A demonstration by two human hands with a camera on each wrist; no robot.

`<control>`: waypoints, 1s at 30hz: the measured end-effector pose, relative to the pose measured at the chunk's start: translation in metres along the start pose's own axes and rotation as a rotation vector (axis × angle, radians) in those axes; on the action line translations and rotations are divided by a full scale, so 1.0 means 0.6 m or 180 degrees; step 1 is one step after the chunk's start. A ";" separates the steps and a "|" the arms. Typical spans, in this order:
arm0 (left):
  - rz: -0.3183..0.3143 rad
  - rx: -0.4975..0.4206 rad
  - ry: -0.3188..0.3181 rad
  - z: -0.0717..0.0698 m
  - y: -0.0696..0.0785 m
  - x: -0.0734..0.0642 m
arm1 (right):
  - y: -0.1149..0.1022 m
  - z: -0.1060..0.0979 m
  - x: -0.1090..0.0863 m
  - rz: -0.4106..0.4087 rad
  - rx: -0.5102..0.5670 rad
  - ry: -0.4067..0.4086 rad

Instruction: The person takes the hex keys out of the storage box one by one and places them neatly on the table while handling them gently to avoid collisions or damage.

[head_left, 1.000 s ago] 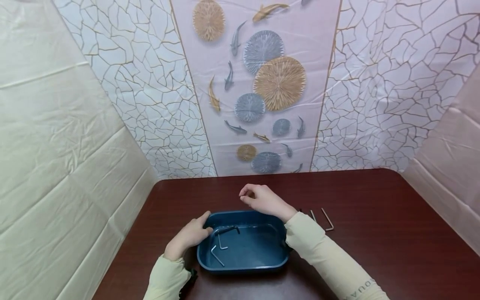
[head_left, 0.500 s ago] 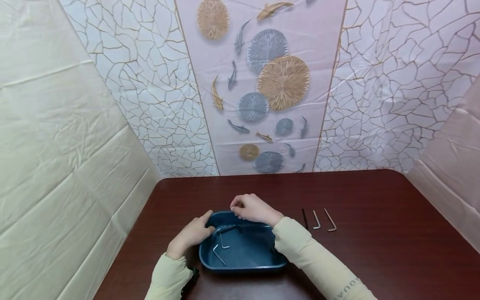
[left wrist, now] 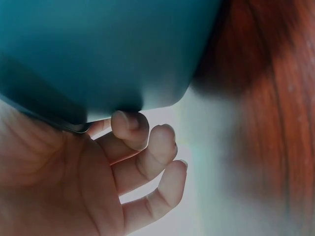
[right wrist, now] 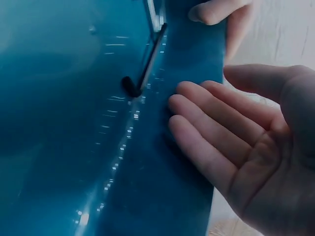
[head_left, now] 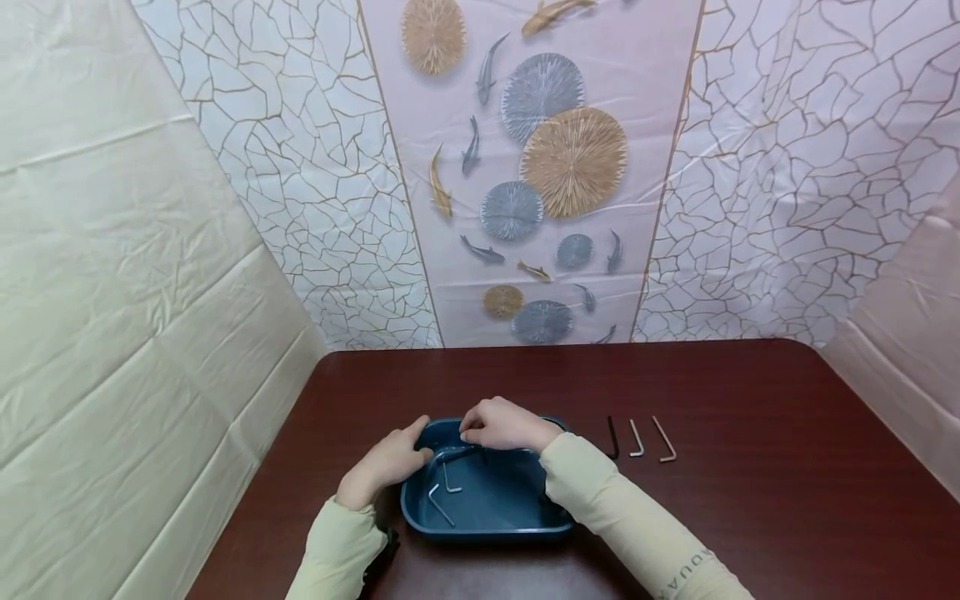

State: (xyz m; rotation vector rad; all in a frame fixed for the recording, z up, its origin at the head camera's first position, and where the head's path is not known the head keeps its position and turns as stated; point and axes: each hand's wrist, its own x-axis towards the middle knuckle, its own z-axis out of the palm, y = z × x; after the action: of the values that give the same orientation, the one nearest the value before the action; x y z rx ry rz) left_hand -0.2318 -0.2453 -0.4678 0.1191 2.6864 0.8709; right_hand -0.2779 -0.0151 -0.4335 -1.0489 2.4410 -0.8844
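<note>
A dark blue tray [head_left: 510, 504] stands on the table in the head view. My left hand [head_left: 386, 467] grips its left far corner, thumb over the rim; the left wrist view shows several fingers [left wrist: 160, 150] curled outside the tray wall. Inside lie a black hex key [head_left: 459, 454] and two silver hex keys, one upright-lying [head_left: 448, 478] and one nearer [head_left: 442, 507]. My right hand [head_left: 501, 423] is over the tray's far rim. In the right wrist view its fingers [right wrist: 211, 132] extend over the inner wall, holding nothing, beside the black hex key [right wrist: 151, 61].
On the dark red table [head_left: 750, 500], right of the tray, lie a black hex key [head_left: 612, 439], a short silver one [head_left: 637, 439] and a longer silver one [head_left: 664, 440]. Patterned cloth [head_left: 525, 208] hangs behind, and pale cloth [head_left: 150, 333] lines the left side.
My right hand has come down from behind the tray to its far rim, moving slightly left. My left hand keeps its grip on the tray corner. The head view has shifted slightly.
</note>
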 end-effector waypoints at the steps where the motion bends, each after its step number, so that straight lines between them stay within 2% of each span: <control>1: -0.0007 -0.0013 -0.0006 0.000 0.000 0.000 | 0.001 0.002 0.001 -0.0012 -0.0032 -0.0064; 12: 0.0005 0.0031 0.0016 0.004 0.002 -0.004 | 0.009 0.021 0.003 -0.0066 -0.0092 -0.0431; 19: 0.0012 0.0040 0.0004 0.002 0.008 -0.001 | 0.012 0.019 0.000 -0.0076 -0.0181 -0.0397; 30: 0.0033 0.0020 0.0036 0.002 -0.001 -0.006 | 0.009 0.036 0.006 -0.0051 -0.0366 -0.0507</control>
State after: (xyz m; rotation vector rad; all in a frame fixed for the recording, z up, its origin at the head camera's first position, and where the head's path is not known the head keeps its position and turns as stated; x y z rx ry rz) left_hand -0.2278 -0.2457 -0.4679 0.1302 2.7014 0.8688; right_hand -0.2715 -0.0240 -0.4535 -1.1342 2.3761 -0.6452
